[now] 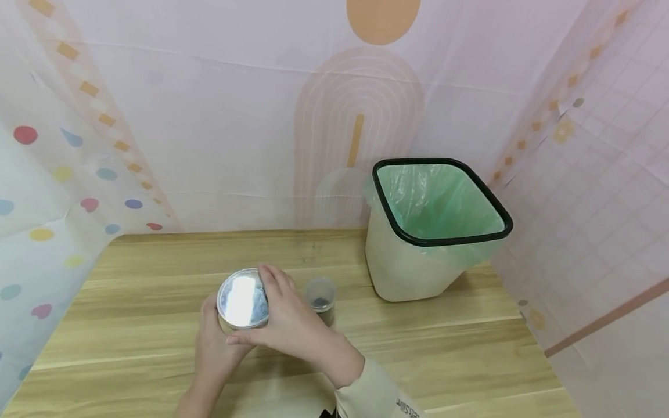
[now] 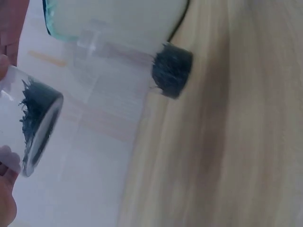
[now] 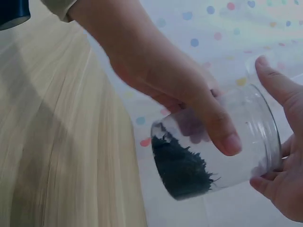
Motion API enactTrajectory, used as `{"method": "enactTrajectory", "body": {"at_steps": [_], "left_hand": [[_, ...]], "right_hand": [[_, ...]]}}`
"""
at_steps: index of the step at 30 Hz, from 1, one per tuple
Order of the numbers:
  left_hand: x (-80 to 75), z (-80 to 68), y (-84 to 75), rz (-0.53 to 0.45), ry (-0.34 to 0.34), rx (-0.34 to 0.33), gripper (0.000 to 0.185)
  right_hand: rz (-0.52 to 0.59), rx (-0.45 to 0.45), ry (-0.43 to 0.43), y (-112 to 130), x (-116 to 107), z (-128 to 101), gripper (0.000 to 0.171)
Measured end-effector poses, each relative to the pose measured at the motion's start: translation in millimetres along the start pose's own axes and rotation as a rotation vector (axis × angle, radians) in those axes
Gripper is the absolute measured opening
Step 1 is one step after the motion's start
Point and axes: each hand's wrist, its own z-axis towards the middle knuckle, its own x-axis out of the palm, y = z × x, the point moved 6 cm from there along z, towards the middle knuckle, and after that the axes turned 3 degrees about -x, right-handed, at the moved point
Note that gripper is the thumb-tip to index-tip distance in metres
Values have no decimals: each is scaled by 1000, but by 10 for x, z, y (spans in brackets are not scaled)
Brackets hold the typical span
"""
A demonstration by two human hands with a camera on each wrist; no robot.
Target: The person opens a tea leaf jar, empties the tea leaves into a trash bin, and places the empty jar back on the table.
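We grasp the jar [image 1: 243, 300] with both hands, left hand [image 1: 213, 347] and right hand [image 1: 292, 325], at lower centre frame.

Head view: high, looking down across table [image 1: 130, 342] toward backdrop. Both wrist views: very close, low over tabletop. All three share clear jar [image 1: 243, 302].

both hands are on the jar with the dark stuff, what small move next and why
Probably twist the silver lid off: the left hand grips the clear jar from below, the right hand wraps its lidded end, and a small open cup stands beside it.
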Motion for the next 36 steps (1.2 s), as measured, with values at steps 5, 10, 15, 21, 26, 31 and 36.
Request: {"method": "enactTrajectory", "body": {"at_steps": [5,10,15,21,26,31,36], "left_hand": [[-50,-24,-220,31,-126,288,86],[-59,-64,-362,41,-221,454,88],[-12,-113,-423,47,-241,510,83],[34,-154,-476,38,-188,510,87],[69,-181,-527,68,-183,558,89],[84,-191,-584,111,-163,589,89],[87,-177,-654,124,-93,579,85]], "right_hand": [[83,-4,-51,10,-87,-93,110],[143,-9,-97,1,-117,-174,109],[213,-17,-166,-51,-122,-253,107],[334,12,-219,-185,-133,-345,102],[407,60,-231,-313,-153,-409,94],[465,53,-251,-369,-160,-467,90],[519,33,-267,-430,-184,-522,86]]}}
